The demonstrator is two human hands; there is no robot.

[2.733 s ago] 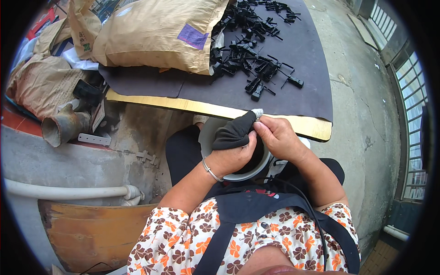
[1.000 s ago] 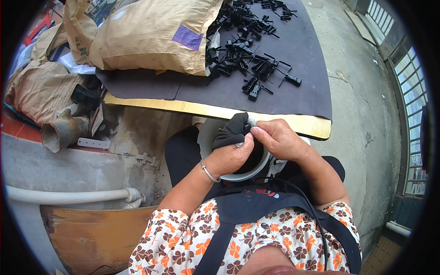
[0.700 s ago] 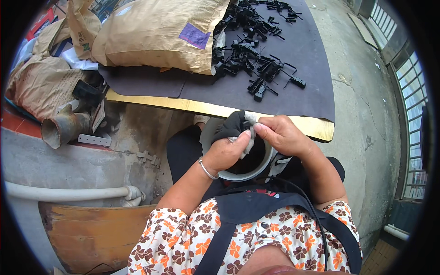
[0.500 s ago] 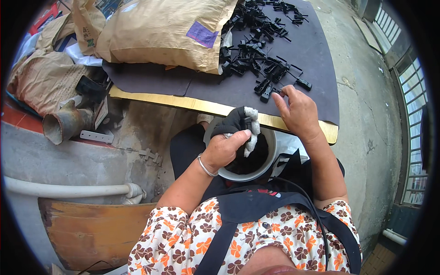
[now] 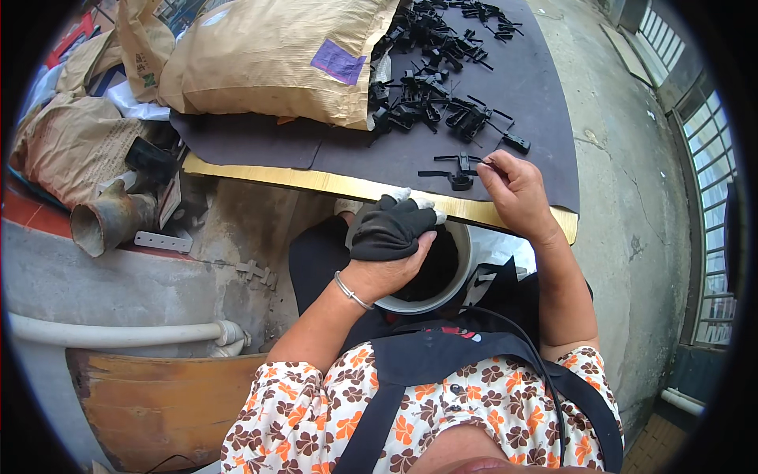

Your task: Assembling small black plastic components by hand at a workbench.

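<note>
Clip (image 5: pixel 464 166), thin-rodded plastic, in tight-pinched right hand (image 5: pixel 517 193); left hand (image 5: pixel 395 268) in black cloth glove (image 5: pixel 383 235), grip unclear

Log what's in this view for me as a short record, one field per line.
Left hand: fingers in a black glove with pale fingertips, thumb bare; over the bucket, grip hidden
Right hand: bare, fingertips at the nearest black clip-like parts; whether it pinches one is unclear
Bucket: pale, round, dark inside, contents unclear
Table: dark sheet on top, yellowish front edge
Paper sack: brown, purple patch, lying on the table
Heap of black parts: right of the sack
</note>
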